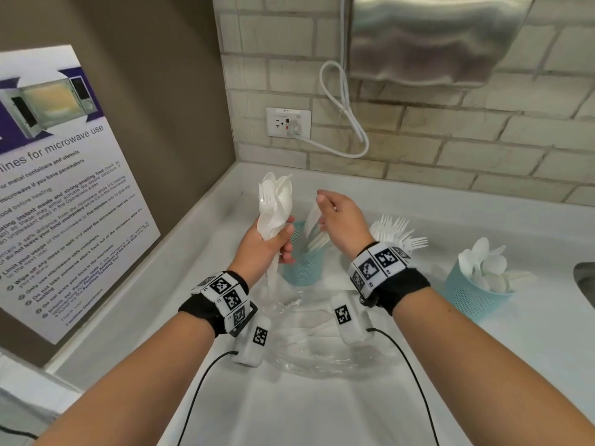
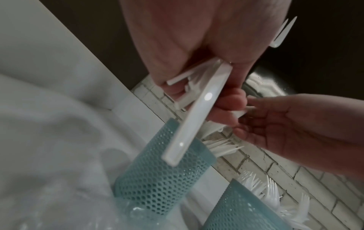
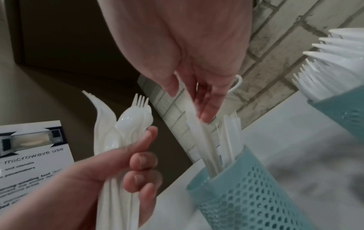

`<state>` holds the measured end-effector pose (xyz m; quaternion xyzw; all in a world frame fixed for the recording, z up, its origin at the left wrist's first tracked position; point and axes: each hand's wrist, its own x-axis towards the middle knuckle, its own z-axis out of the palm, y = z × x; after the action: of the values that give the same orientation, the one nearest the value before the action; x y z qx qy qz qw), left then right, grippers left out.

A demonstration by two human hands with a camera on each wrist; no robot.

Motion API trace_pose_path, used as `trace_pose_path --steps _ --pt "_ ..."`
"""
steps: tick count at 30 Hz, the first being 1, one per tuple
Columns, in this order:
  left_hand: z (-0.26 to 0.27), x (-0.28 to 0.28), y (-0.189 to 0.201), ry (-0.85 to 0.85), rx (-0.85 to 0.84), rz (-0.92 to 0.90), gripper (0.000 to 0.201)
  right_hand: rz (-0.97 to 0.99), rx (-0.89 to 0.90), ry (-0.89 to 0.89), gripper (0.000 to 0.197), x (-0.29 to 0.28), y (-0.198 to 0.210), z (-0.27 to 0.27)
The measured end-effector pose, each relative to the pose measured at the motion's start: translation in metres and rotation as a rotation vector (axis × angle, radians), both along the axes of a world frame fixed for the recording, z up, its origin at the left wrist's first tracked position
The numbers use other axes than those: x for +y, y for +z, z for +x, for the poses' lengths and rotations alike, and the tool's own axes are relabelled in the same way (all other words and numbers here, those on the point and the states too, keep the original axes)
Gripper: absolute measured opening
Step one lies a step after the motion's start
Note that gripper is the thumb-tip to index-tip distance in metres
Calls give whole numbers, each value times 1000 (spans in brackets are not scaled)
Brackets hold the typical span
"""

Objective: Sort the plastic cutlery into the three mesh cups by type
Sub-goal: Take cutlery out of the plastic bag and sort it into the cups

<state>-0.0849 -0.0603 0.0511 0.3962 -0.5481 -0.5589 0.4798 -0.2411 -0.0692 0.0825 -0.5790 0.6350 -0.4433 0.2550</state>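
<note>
My left hand grips a bundle of white plastic cutlery upright by the handles; spoon bowls and fork tines stick out on top. My right hand hovers over the blue mesh knife cup and pinches a white knife between thumb and fingers, its lower end down among the knives in that cup. Behind my right wrist the forks fan out of the fork cup. The spoon cup stands further right.
A crumpled clear plastic bag lies on the white counter between my forearms. A sink cuts in at the right edge. The tiled wall carries an outlet with a cord; a microwave poster hangs on the left wall.
</note>
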Motion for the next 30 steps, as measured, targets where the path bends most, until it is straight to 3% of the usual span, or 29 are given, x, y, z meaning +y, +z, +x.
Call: trace_pose_path --steps 2,4,7,9,11,16,20,25,30 --pt "-3 -1 0 31 -32 -4 20 -55 -18 -29 47 15 7 3" --pt "-7 -1 1 63 -75 -32 19 -142 -198 32 54 33 15 12" --pt "-14 0 4 76 -125 -81 19 -154 -290 164 37 50 16 26" --pt "-19 2 5 62 -145 -106 30 -126 -248 160 25 51 12 30" --pt "-23 5 7 50 -166 -144 25 -129 -266 116 13 49 12 29" --pt "-26 7 1 65 -191 -155 19 -323 -401 21 14 53 41 13" --pt "-29 10 -3 77 -216 -166 28 -462 -440 -35 9 54 58 -2" --pt "-42 16 2 9 -243 -226 34 -133 -399 -90 38 52 46 -10" --pt "-59 22 3 -57 -246 -261 31 -165 -371 -161 26 56 47 -24"
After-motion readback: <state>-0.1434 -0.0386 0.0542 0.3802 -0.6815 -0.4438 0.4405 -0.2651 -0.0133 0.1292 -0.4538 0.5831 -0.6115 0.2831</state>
